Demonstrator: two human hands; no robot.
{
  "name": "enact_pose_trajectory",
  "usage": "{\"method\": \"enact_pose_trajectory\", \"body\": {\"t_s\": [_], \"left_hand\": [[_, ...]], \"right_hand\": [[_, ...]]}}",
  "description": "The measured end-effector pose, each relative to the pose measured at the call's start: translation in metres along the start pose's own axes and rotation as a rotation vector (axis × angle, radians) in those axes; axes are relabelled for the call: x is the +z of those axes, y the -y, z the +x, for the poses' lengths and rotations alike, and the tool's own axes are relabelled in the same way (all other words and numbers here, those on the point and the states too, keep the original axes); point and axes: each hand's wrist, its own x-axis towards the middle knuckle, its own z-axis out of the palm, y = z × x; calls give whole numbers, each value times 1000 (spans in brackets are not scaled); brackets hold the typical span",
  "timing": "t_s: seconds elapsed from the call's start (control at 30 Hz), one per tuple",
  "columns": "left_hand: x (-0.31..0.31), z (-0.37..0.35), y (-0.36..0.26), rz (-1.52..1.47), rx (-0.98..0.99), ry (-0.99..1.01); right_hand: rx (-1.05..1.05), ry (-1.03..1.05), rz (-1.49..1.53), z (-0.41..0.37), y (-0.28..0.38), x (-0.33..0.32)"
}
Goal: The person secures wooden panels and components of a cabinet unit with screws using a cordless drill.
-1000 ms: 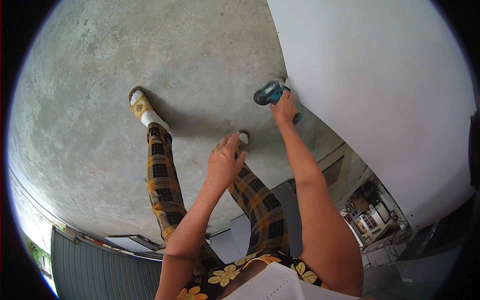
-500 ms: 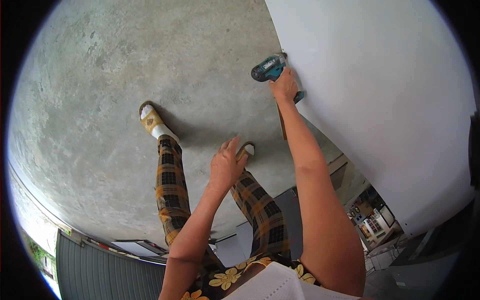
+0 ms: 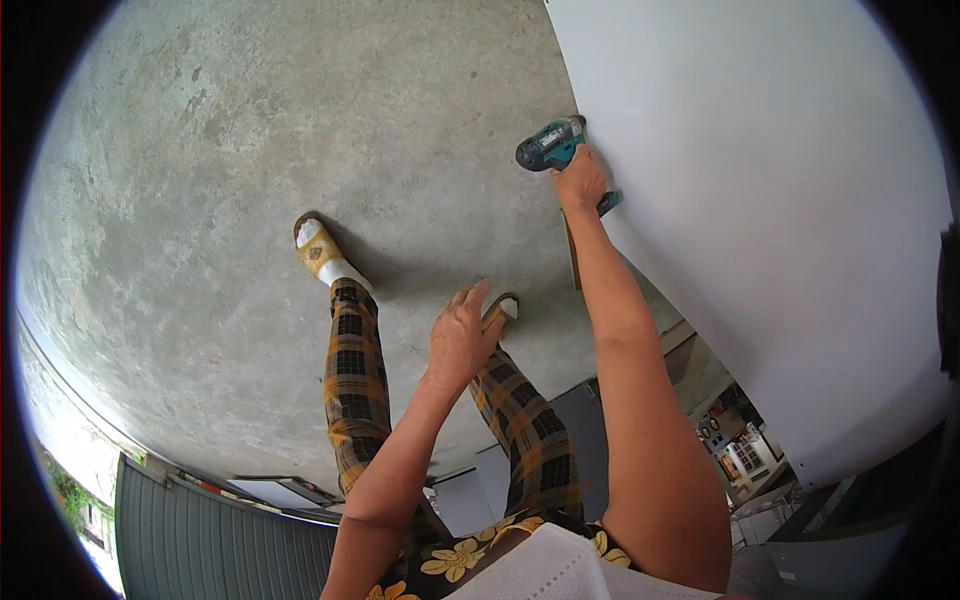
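My right hand [image 3: 580, 182] is wrapped around the grip of a teal and black cordless drill [image 3: 552, 146]. The drill's nose meets the edge of a large white panel [image 3: 730, 200], and its battery base shows below my fist. Whether the tip bears on a screw is too small to see. My left hand [image 3: 462, 335] hangs in the air above my sandalled foot, holding nothing, its fingers stretched out and a little apart.
Under the panel's edge, near my right forearm, is a thin wooden strip [image 3: 572, 252]. My feet in tan sandals [image 3: 318, 252] stand on the concrete floor [image 3: 200, 300]. A grey ribbed shutter [image 3: 210, 535] is at the lower left; shelves with small items are at the lower right.
The whole view has shifted slightly, so everything sits a little further right and lower. The drill stays at the panel's edge in my right hand; my left hand remains open.
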Motion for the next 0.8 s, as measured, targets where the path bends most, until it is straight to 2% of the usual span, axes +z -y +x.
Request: {"method": "enact_pose_trajectory", "body": {"t_s": [0.17,0.37,0.53,0.8], "left_hand": [[-5,5,-1,-16,0,0],[-19,10,-3,-50,-16,9],[-33,17,3,-63,-8,-24],[-53,27,3,-87,-61,9]], "right_hand": [[-52,-16,31,5,16,-14],[-145,-100,104,38,77,-47],[-145,-126,83,73,121,-64],[-50,-138,46,106,145,-71]]}}
